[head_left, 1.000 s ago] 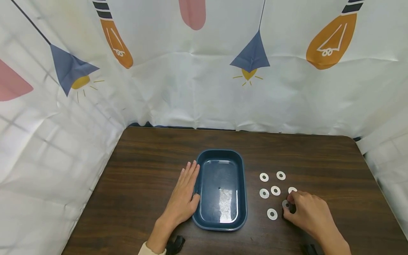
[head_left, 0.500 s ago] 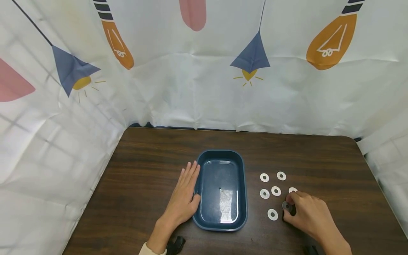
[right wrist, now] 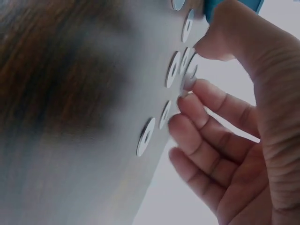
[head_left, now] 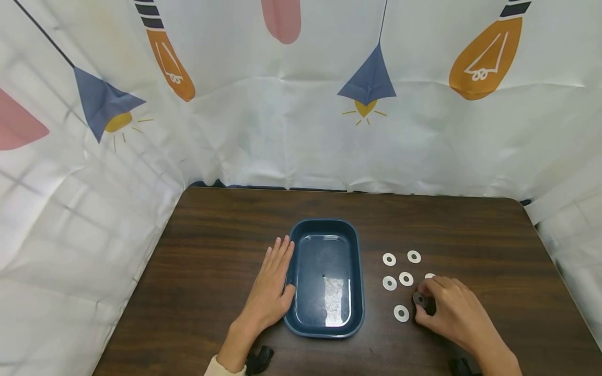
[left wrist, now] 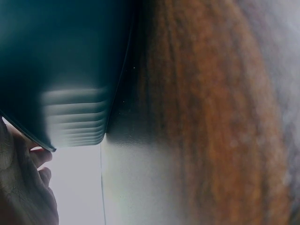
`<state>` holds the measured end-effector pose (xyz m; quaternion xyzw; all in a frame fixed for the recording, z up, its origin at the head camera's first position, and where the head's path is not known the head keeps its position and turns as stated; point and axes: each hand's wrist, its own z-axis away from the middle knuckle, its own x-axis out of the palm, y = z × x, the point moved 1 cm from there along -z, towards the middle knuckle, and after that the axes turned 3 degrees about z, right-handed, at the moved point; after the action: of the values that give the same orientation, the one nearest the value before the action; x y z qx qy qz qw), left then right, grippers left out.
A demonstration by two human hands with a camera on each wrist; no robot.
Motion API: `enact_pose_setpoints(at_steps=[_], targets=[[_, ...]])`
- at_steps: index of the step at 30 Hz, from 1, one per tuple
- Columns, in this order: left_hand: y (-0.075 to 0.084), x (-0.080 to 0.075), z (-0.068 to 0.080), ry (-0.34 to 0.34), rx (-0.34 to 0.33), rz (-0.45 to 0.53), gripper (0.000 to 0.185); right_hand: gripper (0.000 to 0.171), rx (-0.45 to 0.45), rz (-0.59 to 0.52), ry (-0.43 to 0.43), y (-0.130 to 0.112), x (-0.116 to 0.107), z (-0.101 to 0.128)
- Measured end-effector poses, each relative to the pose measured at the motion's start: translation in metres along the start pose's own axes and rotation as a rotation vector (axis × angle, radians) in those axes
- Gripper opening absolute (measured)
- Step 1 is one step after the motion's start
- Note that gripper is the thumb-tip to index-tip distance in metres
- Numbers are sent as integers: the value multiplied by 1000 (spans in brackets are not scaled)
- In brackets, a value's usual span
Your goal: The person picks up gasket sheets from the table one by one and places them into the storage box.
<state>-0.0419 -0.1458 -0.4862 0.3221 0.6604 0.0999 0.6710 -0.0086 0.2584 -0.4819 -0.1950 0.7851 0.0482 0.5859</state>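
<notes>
Pinching a washer point(head_left: 419, 299) between thumb and fingertips, the right hand point(head_left: 452, 314) sits curled on the dark wood table point(head_left: 216, 235) at the near right; the washer is tipped up on edge at table level, looks grey in shadow, and whether it has fully left the tabletop cannot be told. Right wrist view shows the same pinch close up, fingertips point(right wrist: 187, 101) at the washer's rim, other washers lined up on the wood just beyond. Five more white washers lie flat around it: one just left of the hand at the near side point(head_left: 401, 313), two in a middle row point(head_left: 389, 283) point(head_left: 406, 279), two in the far row point(head_left: 389, 259) point(head_left: 414, 256); a sixth point(head_left: 429, 276) is half hidden behind the knuckles. All are apart from each other, none stacked. Left hand point(head_left: 271, 292) lies flat, fingers straight and together pointing away, palm on the table, its thumb side touching the left wall of the dark blue plastic tray point(head_left: 358, 277); it grips nothing. Tray sits at the table's middle, long side running near to far, nothing inside but glare, well apart from the washers on its right. Left wrist view is blurred, showing only tray wall and wood grain. White backdrop cloth point(head_left: 291, 130) printed with light bulbs and lamps hangs behind and to the left.
</notes>
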Motion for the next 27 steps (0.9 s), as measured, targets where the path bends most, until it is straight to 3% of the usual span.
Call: enact_pose_setpoints(at_steps=[11, 27], targets=[[0, 1, 0, 8, 7, -2, 87, 24, -79, -27, 65, -7, -5, -7], [0, 1, 0, 5, 7, 3, 88, 26, -141, -37, 66, -15, -16, -24]])
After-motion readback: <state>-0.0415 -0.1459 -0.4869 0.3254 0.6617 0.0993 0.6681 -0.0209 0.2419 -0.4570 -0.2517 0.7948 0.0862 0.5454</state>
